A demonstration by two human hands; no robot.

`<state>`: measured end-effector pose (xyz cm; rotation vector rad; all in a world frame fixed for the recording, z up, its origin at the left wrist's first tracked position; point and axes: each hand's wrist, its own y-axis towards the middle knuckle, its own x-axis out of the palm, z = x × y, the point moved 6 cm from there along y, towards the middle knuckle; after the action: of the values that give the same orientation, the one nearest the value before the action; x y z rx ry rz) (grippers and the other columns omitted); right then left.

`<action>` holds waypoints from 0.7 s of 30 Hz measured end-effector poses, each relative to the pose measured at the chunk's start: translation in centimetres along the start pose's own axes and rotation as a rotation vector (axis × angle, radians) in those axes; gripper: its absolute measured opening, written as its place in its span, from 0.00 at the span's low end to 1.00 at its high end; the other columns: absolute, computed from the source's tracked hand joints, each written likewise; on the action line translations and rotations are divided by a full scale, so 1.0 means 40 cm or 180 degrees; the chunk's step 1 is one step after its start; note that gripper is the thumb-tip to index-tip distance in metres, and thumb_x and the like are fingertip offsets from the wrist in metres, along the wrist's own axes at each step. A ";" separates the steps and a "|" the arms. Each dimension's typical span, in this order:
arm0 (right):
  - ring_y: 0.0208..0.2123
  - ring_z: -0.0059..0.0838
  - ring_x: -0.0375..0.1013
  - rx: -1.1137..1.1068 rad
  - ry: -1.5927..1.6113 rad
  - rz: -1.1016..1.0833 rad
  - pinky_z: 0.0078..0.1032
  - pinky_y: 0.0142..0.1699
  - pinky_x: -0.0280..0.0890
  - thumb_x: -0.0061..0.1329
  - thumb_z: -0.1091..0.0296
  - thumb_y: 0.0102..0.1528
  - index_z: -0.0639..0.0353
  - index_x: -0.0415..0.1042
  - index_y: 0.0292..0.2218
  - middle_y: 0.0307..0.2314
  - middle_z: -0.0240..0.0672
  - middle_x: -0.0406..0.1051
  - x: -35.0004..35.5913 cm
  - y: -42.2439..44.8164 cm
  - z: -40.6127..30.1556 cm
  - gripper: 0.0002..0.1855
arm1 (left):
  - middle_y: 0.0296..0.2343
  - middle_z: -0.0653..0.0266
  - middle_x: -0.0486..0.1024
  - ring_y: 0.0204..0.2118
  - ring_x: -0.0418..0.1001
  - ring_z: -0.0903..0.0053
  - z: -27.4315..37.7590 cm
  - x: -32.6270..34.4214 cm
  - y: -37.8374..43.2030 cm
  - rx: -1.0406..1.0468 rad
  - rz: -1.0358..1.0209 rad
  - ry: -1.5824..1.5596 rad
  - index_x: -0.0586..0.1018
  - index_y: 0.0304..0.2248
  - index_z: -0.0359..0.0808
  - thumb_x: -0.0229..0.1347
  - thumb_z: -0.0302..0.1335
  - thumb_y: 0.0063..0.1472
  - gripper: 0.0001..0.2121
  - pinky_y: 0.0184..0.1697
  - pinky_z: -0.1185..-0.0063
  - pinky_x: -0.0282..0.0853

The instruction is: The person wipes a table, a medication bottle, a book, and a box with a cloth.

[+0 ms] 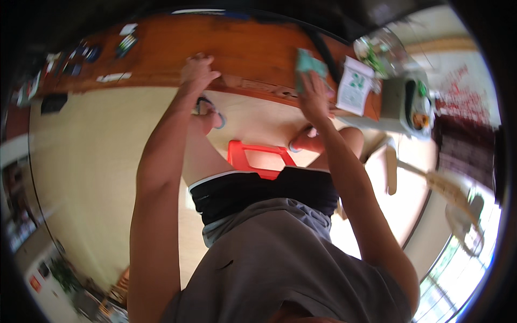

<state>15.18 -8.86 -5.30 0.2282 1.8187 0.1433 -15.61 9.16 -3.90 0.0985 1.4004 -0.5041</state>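
Observation:
My left hand [198, 72] rests at the front edge of a reddish-brown wooden table [250, 44], its thumb apart from the fingers. It holds nothing that I can see. Farther right, my right hand [314, 95] lies over a bunched green cloth [307, 64] on the tabletop, fingers stretched along it. Part of the cloth is hidden under the palm. Just right of that hand, a white packet or sheet with green print [355, 87] lies at the table's edge. Blur hides the finer detail of both hands.
A dark stand leg [323, 52] crosses the table beside the cloth. Behind the packet stands a glass bowl with green leaves [373, 56]. Small items [127, 42] lie at the table's left. Between my legs is a red plastic stool [240, 157]. A fan [464, 222] stands at the right.

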 end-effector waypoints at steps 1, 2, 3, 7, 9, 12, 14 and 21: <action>0.63 0.53 0.54 0.0121 -0.0270 0.0217 0.49 0.64 0.51 0.53 0.66 0.52 0.53 0.61 0.60 0.60 0.49 0.56 -0.003 -0.030 0.029 0.35 | 0.49 0.58 0.72 0.52 0.69 0.55 0.007 -0.004 0.002 0.0006 0.0008 -0.0077 0.77 0.51 0.44 0.62 0.44 0.51 0.28 0.54 0.64 0.68; 0.63 0.54 0.53 0.0158 -0.0286 0.0235 0.49 0.65 0.49 0.54 0.63 0.51 0.53 0.59 0.61 0.61 0.50 0.54 -0.004 -0.036 0.027 0.37 | 0.48 0.58 0.73 0.50 0.71 0.55 0.010 -0.009 0.001 0.0121 0.0141 0.0150 0.78 0.49 0.45 0.63 0.43 0.50 0.26 0.52 0.63 0.70; 0.65 0.54 0.50 0.0363 -0.0353 0.0195 0.49 0.66 0.47 0.54 0.62 0.52 0.53 0.58 0.63 0.63 0.51 0.52 0.000 -0.042 0.023 0.39 | 0.48 0.56 0.73 0.49 0.71 0.55 0.028 -0.014 0.006 0.0101 -0.0026 0.0147 0.79 0.48 0.45 0.63 0.42 0.50 0.25 0.51 0.63 0.70; 0.67 0.57 0.44 0.0382 -0.0332 0.0131 0.54 0.68 0.41 0.54 0.55 0.53 0.50 0.53 0.66 0.65 0.54 0.46 0.075 0.012 -0.086 0.43 | 0.48 0.54 0.72 0.52 0.69 0.52 0.007 -0.017 -0.010 0.0150 0.0231 0.0000 0.78 0.46 0.37 0.62 0.39 0.52 0.23 0.57 0.65 0.65; 0.67 0.57 0.43 -0.0074 -0.0145 0.0003 0.54 0.68 0.39 0.53 0.54 0.54 0.50 0.53 0.66 0.65 0.54 0.45 0.112 0.058 -0.188 0.42 | 0.52 0.51 0.70 0.56 0.66 0.52 -0.009 0.002 -0.019 0.0075 -0.0086 0.0149 0.76 0.51 0.37 0.59 0.40 0.56 0.25 0.61 0.65 0.61; 0.68 0.53 0.43 -0.0586 0.0096 -0.0290 0.52 0.69 0.39 0.54 0.57 0.53 0.50 0.55 0.65 0.65 0.51 0.46 0.149 0.134 -0.309 0.41 | 0.57 0.48 0.66 0.61 0.62 0.53 0.002 0.004 -0.020 -0.0147 -0.0148 -0.0014 0.69 0.58 0.38 0.56 0.43 0.60 0.29 0.63 0.65 0.59; 0.68 0.52 0.43 -0.0747 0.0207 -0.0383 0.51 0.69 0.40 0.54 0.57 0.53 0.50 0.56 0.65 0.65 0.50 0.47 0.156 0.196 -0.372 0.41 | 0.58 0.46 0.64 0.61 0.61 0.53 0.005 -0.012 -0.008 -0.0114 -0.0051 -0.0285 0.66 0.60 0.37 0.54 0.44 0.62 0.30 0.63 0.65 0.59; 0.65 0.48 0.54 0.0154 0.2454 -0.0996 0.39 0.66 0.52 0.46 0.70 0.58 0.46 0.67 0.57 0.60 0.43 0.60 0.145 0.325 -0.336 0.24 | 0.58 0.40 0.61 0.57 0.66 0.47 -0.060 -0.017 -0.015 -0.0483 0.0379 -0.1657 0.59 0.62 0.31 0.49 0.46 0.65 0.34 0.61 0.65 0.62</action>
<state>1.83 5.43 -4.50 -0.1032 2.5983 -0.0461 -18.10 9.66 -3.56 -0.0695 0.9116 -0.2935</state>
